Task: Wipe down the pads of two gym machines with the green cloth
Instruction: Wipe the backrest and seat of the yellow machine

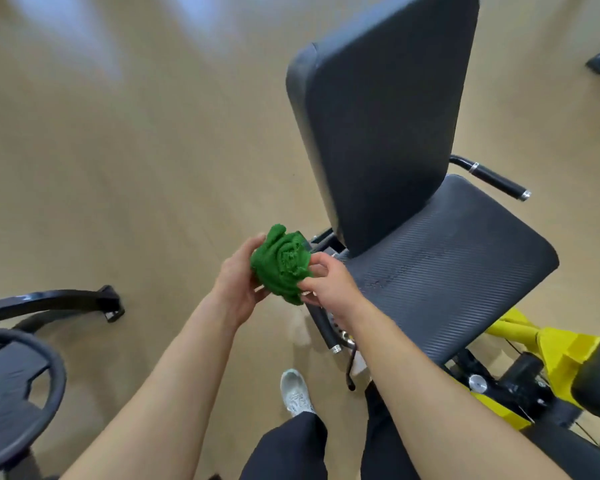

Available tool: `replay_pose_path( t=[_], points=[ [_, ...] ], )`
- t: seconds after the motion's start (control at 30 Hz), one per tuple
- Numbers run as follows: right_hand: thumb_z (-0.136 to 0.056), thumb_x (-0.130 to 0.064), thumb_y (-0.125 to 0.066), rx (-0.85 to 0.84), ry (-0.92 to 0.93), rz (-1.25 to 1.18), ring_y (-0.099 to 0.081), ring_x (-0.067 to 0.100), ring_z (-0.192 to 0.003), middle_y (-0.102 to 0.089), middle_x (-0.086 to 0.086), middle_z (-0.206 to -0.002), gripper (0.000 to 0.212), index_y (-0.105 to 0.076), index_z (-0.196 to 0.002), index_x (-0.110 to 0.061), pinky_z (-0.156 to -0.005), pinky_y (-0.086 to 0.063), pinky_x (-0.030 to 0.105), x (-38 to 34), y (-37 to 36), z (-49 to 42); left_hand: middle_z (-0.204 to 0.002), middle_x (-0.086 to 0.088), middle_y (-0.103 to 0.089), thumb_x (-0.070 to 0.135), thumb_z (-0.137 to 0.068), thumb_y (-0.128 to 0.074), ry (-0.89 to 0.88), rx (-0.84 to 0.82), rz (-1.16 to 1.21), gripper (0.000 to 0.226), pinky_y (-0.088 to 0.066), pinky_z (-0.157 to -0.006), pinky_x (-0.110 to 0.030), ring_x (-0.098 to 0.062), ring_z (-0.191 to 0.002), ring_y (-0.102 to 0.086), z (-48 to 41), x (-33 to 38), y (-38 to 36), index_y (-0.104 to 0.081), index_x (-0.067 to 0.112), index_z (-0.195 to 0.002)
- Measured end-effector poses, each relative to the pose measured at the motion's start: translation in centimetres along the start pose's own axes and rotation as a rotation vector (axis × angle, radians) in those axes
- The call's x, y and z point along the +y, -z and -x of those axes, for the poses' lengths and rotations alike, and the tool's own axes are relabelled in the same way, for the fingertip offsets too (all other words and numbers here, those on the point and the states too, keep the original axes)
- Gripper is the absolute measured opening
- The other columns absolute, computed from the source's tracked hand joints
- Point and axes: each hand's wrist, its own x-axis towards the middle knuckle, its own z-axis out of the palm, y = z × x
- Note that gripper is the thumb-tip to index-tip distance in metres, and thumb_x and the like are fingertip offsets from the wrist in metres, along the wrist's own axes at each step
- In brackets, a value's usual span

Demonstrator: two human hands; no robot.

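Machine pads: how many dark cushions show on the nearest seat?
2: the upright back pad rising toward the top of the view, and the ribbed seat pad below it, right of the green cloth. Others may lie outside the view.

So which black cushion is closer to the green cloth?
The ribbed seat pad, lying flat beside the green cloth. The smooth back pad stands upright, farther off.

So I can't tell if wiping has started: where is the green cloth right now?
In the head view it is bunched up between the left hand and right hand, just left of the seat pad, not touching it.
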Motion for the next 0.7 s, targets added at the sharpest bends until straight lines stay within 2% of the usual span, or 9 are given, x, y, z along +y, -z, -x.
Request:
replay_pose_path(
  t=[0.07,0.17,0.23,0.3,0.4,0.47,0.57,0.63,0.7],
  points=[
    [-0.085,0.015,-0.060,-0.033,0.052,0.070,-0.065,0.017,-0.079,-0.068,0.007,-0.091,0.028,-0.061,-0.102,-0.008,-0.065,-0.055,0.024,-1.0,-1.2,2.8,-0.105,-0.014,-0.075,0.024,-0.090,-0.065,-0.038,-0.045,0.023,0.029,-0.058,-0.071,-0.034,-0.025,-0.085,-0.072,2.7,0.6,1.3,-0.070,0.007,-0.112],
    [-0.078,-0.006,-0.071,-0.086,0.059,0.132,-0.068,0.026,-0.096,-0.072,0.008,-0.101,0.028,-0.065,-0.105,-0.008,-0.086,-0.055,0.038,-2.4,-2.4,6.7,-0.115,-0.022,-0.070,0.002,-0.091,-0.057,-0.161,-0.100,0.050,0.026,-0.056,-0.083,-0.044,-0.032,-0.092,-0.069,7.4,1.5,2.7,-0.068,0.005,-0.114],
    [-0.086,-0.017,-0.073,-0.094,0.025,0.113,-0.069,0.025,-0.109,-0.073,0.008,-0.110,0.031,-0.064,-0.115,-0.008,-0.095,-0.053,0.043,-3.5,-2.7,9.2,-0.110,-0.021,-0.069,-0.004,-0.089,-0.050,-0.218,-0.158,0.065,0.030,-0.053,-0.090,-0.050,-0.035,-0.097,-0.066,10.7,2.3,3.4,-0.067,0.008,-0.110],
    [-0.093,-0.022,-0.071,-0.066,0.043,0.089,-0.070,0.022,-0.106,-0.072,0.011,-0.116,0.030,-0.061,-0.119,-0.010,-0.092,-0.054,0.042,-4.7,-2.9,11.3,-0.109,-0.021,-0.065,-0.009,-0.086,-0.044,-0.270,-0.229,0.060,0.036,-0.052,-0.092,-0.050,-0.036,-0.101,-0.063,13.8,2.6,4.0,-0.064,0.005,-0.113],
    [-0.091,-0.017,-0.075,-0.113,0.142,0.067,-0.072,0.022,-0.106,-0.070,0.010,-0.123,0.046,-0.053,-0.132,-0.016,-0.096,-0.056,0.047,-6.3,-3.1,13.9,-0.111,-0.024,-0.062,-0.016,-0.082,-0.037,-0.344,-0.282,0.028,0.043,-0.053,-0.090,-0.044,-0.036,-0.103,-0.060,18.0,2.2,4.7,-0.059,-0.003,-0.116],
    [-0.088,-0.015,-0.075,-0.224,0.205,0.171,-0.072,0.021,-0.111,-0.072,0.006,-0.126,0.052,-0.056,-0.137,-0.021,-0.098,-0.057,0.042,-6.9,-3.3,15.5,-0.109,-0.024,-0.063,-0.017,-0.082,-0.037,-0.396,-0.265,0.022,0.043,-0.056,-0.085,-0.041,-0.036,-0.101,-0.061,20.4,1.4,5.3,-0.059,-0.004,-0.116],
    [-0.090,-0.009,-0.071,-0.379,0.292,0.352,-0.070,0.021,-0.115,-0.075,0.006,-0.122,0.038,-0.069,-0.127,-0.018,-0.100,-0.055,0.036,-7.4,-3.6,18.2,-0.115,-0.027,-0.064,-0.015,-0.085,-0.041,-0.458,-0.235,0.070,0.042,-0.058,-0.086,-0.044,-0.038,-0.104,-0.064,23.8,-0.6,6.3,-0.057,-0.004,-0.122],
    [-0.093,-0.005,-0.069,-0.412,0.348,0.424,-0.071,0.020,-0.109,-0.074,0.013,-0.120,0.032,-0.070,-0.125,-0.009,-0.096,-0.055,0.031,-7.1,-4.0,20.3,-0.122,-0.028,-0.063,-0.013,-0.087,-0.044,-0.471,-0.200,0.135,0.043,-0.055,-0.093,-0.049,-0.041,-0.109,-0.063,26.0,-2.5,6.8,-0.054,-0.005,-0.128],
    [-0.096,-0.006,-0.067,-0.404,0.395,0.479,-0.070,0.021,-0.101,-0.072,0.023,-0.119,0.025,-0.069,-0.120,0.000,-0.092,-0.055,0.034,-6.6,-4.6,22.5,-0.127,-0.029,-0.061,-0.010,-0.090,-0.045,-0.470,-0.166,0.193,0.041,-0.052,-0.098,-0.053,-0.043,-0.116,-0.061,28.2,-4.7,6.9,-0.053,-0.006,-0.130]
  ],
)
